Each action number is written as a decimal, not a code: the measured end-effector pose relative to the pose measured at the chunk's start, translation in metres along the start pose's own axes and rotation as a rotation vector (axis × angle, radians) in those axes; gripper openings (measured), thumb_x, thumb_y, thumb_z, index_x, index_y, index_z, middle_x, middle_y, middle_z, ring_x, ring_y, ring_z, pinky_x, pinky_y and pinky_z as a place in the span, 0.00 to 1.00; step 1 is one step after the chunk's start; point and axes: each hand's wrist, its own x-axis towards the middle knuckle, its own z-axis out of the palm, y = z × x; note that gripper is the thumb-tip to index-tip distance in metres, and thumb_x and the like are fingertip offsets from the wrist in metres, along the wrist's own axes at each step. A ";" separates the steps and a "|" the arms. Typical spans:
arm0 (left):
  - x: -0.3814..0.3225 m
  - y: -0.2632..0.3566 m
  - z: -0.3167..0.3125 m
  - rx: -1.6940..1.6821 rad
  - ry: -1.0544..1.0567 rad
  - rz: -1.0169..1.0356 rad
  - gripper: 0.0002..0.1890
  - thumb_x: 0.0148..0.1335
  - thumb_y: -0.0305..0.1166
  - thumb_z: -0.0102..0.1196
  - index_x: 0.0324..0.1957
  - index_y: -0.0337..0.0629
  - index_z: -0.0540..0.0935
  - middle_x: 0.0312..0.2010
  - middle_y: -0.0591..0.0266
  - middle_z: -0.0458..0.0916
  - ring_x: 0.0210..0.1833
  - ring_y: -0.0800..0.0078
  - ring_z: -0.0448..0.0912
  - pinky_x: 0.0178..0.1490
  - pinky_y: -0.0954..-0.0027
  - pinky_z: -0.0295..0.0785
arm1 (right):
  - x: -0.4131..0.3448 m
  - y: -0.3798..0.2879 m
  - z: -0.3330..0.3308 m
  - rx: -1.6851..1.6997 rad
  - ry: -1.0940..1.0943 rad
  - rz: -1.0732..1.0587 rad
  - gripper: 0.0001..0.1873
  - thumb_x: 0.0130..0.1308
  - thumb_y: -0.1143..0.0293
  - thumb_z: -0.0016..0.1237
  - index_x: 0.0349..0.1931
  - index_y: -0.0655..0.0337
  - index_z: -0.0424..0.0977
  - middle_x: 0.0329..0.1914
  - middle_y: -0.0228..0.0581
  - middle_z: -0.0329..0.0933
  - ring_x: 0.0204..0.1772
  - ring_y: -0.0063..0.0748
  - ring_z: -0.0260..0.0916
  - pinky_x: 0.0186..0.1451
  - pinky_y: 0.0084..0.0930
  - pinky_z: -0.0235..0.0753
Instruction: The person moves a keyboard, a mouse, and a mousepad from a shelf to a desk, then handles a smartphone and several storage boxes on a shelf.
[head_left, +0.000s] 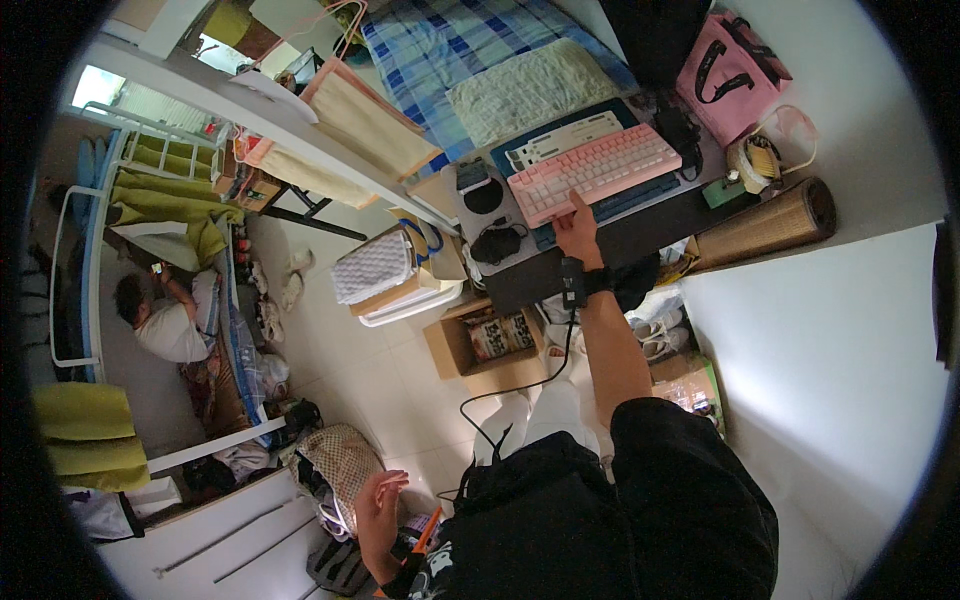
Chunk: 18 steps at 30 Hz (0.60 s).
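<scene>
A pink computer keyboard (596, 174) lies tilted across the dark desk (637, 234), overlapping a white slotted stand or panel (566, 141) and a dark blue mat or book. My right hand (577, 231) is at the keyboard's near left edge, its fingers touching that edge; whether it grips it is hard to tell. A black corded bundle (497, 242) and a dark round object (483, 196) rest on the grey mat left of the keyboard. My left hand (381, 502) is raised at the lower left, fingers bent and apart, holding nothing, near a checkered bag (341, 457).
An open cardboard box (448, 349) with packets stands on the floor by my feet. A pink bag (727, 79) and a rolled mat (765, 225) are at the desk's right. Another person (176, 326) lies on a lower bunk. A black cable hangs from my right wrist.
</scene>
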 end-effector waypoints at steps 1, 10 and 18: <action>-0.001 -0.002 -0.001 0.000 0.008 -0.005 0.09 0.70 0.26 0.47 0.46 0.31 0.77 0.42 0.53 0.81 0.46 0.67 0.80 0.52 0.68 0.74 | -0.006 0.000 0.010 0.003 0.062 0.028 0.12 0.70 0.62 0.49 0.29 0.53 0.67 0.20 0.27 0.53 0.26 0.25 0.49 0.35 0.36 0.60; -0.005 -0.010 -0.002 0.043 0.010 -0.031 0.09 0.69 0.25 0.47 0.46 0.31 0.78 0.43 0.54 0.82 0.48 0.69 0.80 0.53 0.69 0.73 | 0.000 -0.008 -0.002 -0.046 0.015 0.086 0.11 0.69 0.62 0.50 0.31 0.57 0.70 0.25 0.32 0.63 0.30 0.28 0.61 0.37 0.31 0.65; -0.005 -0.006 -0.001 0.051 0.006 -0.042 0.09 0.69 0.25 0.48 0.47 0.31 0.77 0.43 0.54 0.81 0.48 0.68 0.80 0.53 0.69 0.73 | 0.031 -0.007 -0.025 -0.255 0.056 0.050 0.11 0.69 0.63 0.51 0.32 0.61 0.72 0.23 0.34 0.66 0.30 0.30 0.63 0.35 0.33 0.66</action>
